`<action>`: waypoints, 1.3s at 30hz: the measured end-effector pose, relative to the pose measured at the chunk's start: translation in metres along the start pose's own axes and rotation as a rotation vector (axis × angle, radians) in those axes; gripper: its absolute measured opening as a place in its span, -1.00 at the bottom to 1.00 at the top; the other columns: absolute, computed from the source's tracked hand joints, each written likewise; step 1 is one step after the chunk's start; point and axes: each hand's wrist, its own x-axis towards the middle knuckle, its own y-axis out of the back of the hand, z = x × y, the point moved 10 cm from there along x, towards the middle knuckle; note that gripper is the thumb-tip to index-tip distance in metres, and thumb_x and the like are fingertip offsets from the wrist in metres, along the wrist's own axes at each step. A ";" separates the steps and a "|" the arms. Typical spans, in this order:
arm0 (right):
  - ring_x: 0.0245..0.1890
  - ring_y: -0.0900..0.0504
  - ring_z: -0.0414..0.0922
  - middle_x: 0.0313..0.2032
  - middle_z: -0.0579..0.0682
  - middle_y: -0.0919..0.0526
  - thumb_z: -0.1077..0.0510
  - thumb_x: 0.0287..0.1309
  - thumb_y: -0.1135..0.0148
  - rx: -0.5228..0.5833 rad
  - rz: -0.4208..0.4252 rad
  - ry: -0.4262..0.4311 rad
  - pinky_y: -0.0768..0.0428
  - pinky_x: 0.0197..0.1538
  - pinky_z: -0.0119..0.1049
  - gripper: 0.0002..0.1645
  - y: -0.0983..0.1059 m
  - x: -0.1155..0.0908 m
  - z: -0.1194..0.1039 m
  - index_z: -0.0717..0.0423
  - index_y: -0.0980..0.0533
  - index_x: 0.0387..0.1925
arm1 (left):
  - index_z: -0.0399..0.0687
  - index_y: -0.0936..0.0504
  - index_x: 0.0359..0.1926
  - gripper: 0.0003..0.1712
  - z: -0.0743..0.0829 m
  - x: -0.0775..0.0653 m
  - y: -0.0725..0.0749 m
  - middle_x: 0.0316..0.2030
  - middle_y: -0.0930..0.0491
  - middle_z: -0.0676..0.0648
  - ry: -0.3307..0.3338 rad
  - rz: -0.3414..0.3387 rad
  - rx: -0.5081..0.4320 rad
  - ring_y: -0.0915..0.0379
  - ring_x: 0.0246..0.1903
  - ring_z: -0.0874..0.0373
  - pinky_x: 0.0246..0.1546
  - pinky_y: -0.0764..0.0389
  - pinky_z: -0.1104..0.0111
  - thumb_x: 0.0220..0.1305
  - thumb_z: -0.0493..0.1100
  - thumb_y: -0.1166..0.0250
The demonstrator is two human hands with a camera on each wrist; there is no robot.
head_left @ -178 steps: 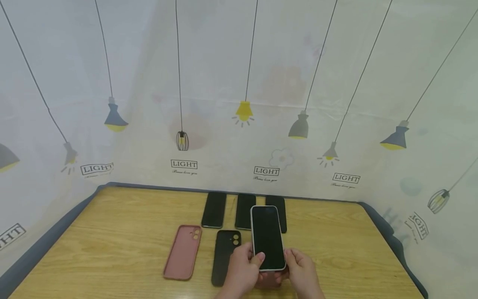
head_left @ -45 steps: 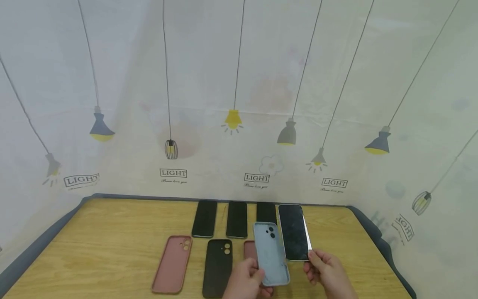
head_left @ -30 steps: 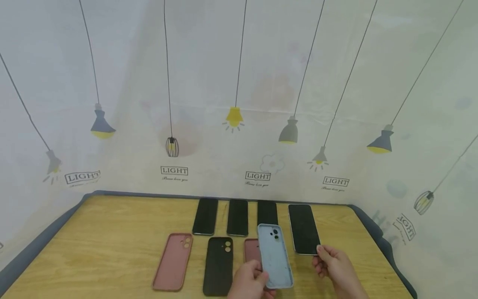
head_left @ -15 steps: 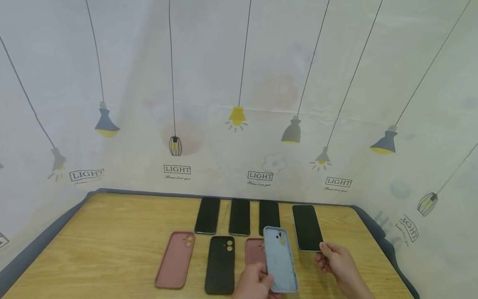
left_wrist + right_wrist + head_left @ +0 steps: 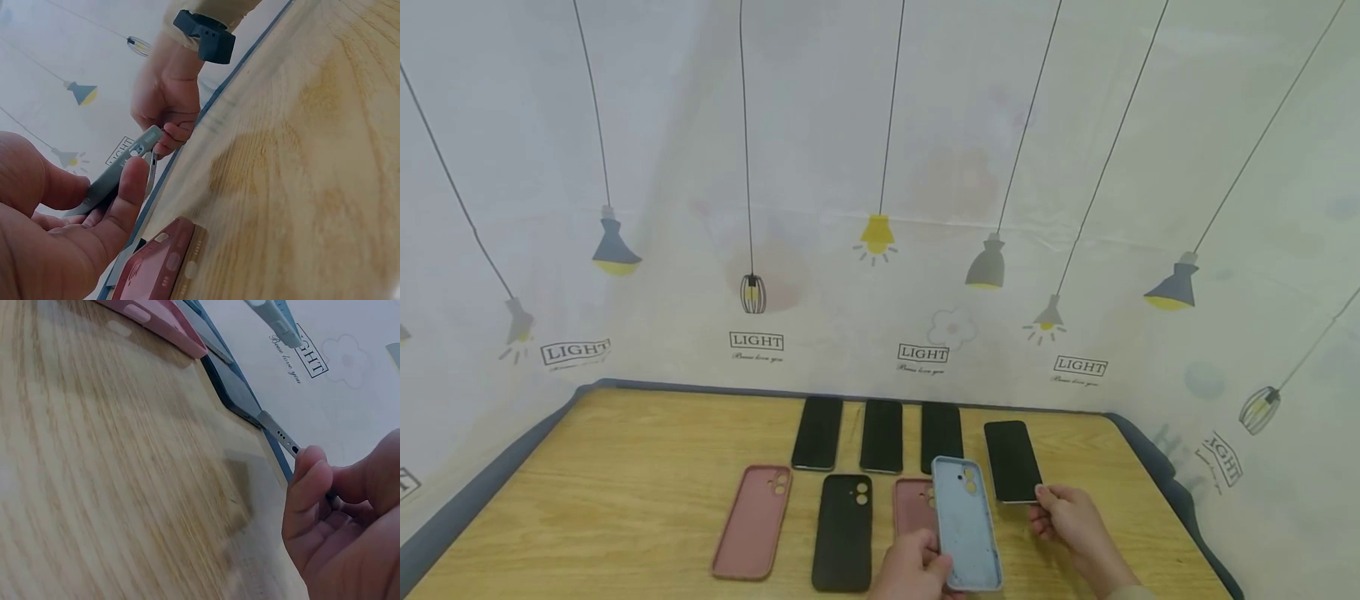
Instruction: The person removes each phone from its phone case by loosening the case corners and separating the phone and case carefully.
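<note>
My left hand point(image 5: 913, 568) pinches a light blue phone case point(image 5: 964, 525) by its lower left edge, its hollow inner side facing up. In the left wrist view my thumb and fingers hold the case point(image 5: 115, 175) from both sides. My right hand point(image 5: 1075, 521) pinches a black-screened phone point(image 5: 1012, 461) at its lower right corner, just right of the case and apart from it. The phone's silvery bottom edge point(image 5: 281, 434), with its port, shows in the right wrist view, where the thumb and fingers of my right hand point(image 5: 350, 515) grip it above the table.
Three dark phones point(image 5: 817, 433) lie in a row along the back of the wooden table point(image 5: 625, 483). In front lie a pink case point(image 5: 752, 522), a black case point(image 5: 842, 533) and a second pink case point(image 5: 913, 504), partly hidden by my left hand and the blue case. A lamp-patterned curtain point(image 5: 820, 167) hangs behind.
Earlier both hands held the phone inside the light case; now the two are apart, one in each hand. The right hand has carried the phone rightward, and it dips slightly in the last half second.
</note>
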 end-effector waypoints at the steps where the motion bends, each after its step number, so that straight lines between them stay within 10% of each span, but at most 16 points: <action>1: -0.51 -0.53 -0.16 -0.49 0.03 -0.59 0.23 0.60 0.12 -0.004 -0.001 -0.002 -0.53 -0.46 -0.38 -0.61 0.000 0.002 0.001 0.50 -0.50 -0.18 | -0.17 -0.59 -0.12 -0.93 -0.006 0.006 0.001 -0.31 -0.65 -0.11 -0.005 -0.006 -0.010 -0.68 -0.33 0.07 -0.31 -0.70 0.22 0.52 -0.26 -0.20; 12: -0.55 -0.52 -0.19 -0.54 0.02 -0.58 0.24 0.59 0.13 -0.011 0.001 -0.042 -0.51 -0.47 -0.39 -0.63 -0.004 0.015 0.010 0.55 -0.45 -0.13 | -0.13 -0.60 -0.17 -0.88 -0.022 0.025 0.006 -0.34 -0.66 -0.06 -0.037 -0.023 0.085 -0.60 -0.32 0.12 -0.30 -0.59 0.23 0.49 -0.16 -0.26; 26: -0.70 -0.49 -0.23 -0.69 -0.04 -0.57 0.12 0.52 0.00 -0.372 0.117 0.042 -0.48 -0.59 -0.42 -0.50 0.003 0.032 -0.002 0.25 -0.54 -0.56 | -0.12 -0.60 -0.20 -0.86 -0.024 0.024 0.008 -0.37 -0.66 -0.05 -0.032 -0.010 0.102 -0.59 -0.36 0.12 -0.34 -0.57 0.24 0.47 -0.13 -0.29; 39: -0.74 -0.43 -0.23 -0.78 -0.08 -0.51 0.07 0.54 0.00 -0.441 0.102 -0.003 -0.38 -0.61 -0.43 -0.37 0.003 0.051 0.003 0.14 -0.52 -0.73 | -0.12 -0.63 -0.21 -0.85 -0.025 0.027 0.008 -0.38 -0.66 -0.05 -0.034 -0.020 0.111 -0.58 -0.37 0.13 -0.35 -0.58 0.23 0.46 -0.12 -0.31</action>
